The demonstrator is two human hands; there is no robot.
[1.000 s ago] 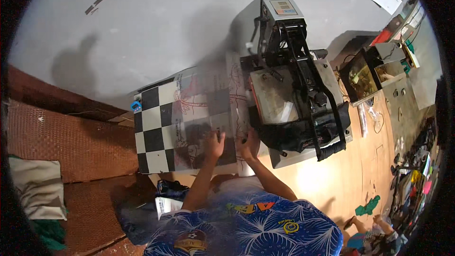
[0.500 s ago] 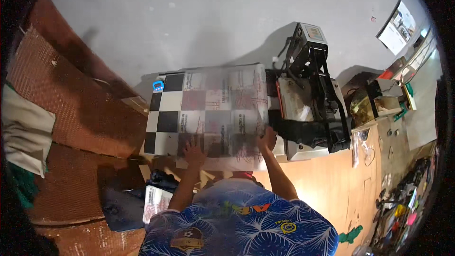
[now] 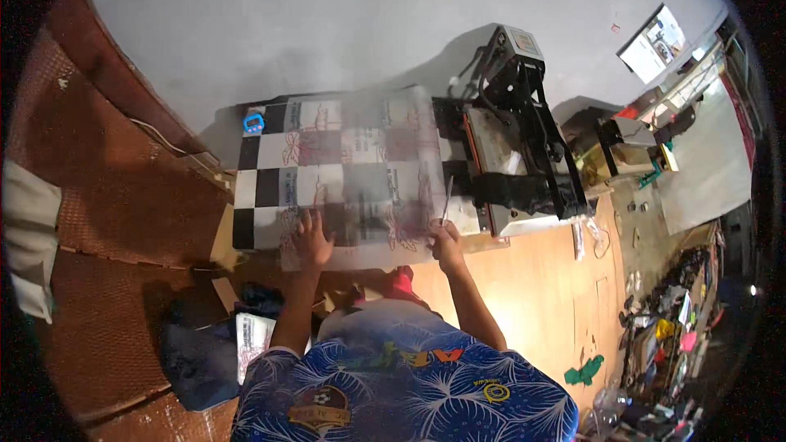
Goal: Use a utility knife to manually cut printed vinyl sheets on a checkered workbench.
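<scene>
A see-through plastic sheet (image 3: 368,196) with red and dark print lies spread over a black-and-white checkered tabletop (image 3: 268,187). Its near edge hangs past the table's front. My left hand (image 3: 313,239) rests flat on the sheet near the front edge, fingers spread. At the sheet's right front corner, my right hand (image 3: 445,244) is closed around a tool with a thin, pale blade (image 3: 448,196). That blade points away from me along the sheet's right edge. The handle is hidden in my fist, so I cannot tell whether it is scissors or a knife.
Right of the sheet stands a heat press (image 3: 524,139) with a black arm and handle. A small blue timer (image 3: 254,124) sits at the table's far left corner. Below left are dark cloth (image 3: 196,352) and a printed white packet (image 3: 252,340). A grey wall (image 3: 270,24) rises behind.
The view has shifted, so the table appears higher and farther left. The blade in my right hand now shows plainly, pointing away from me. My left hand stays on the sheet.
</scene>
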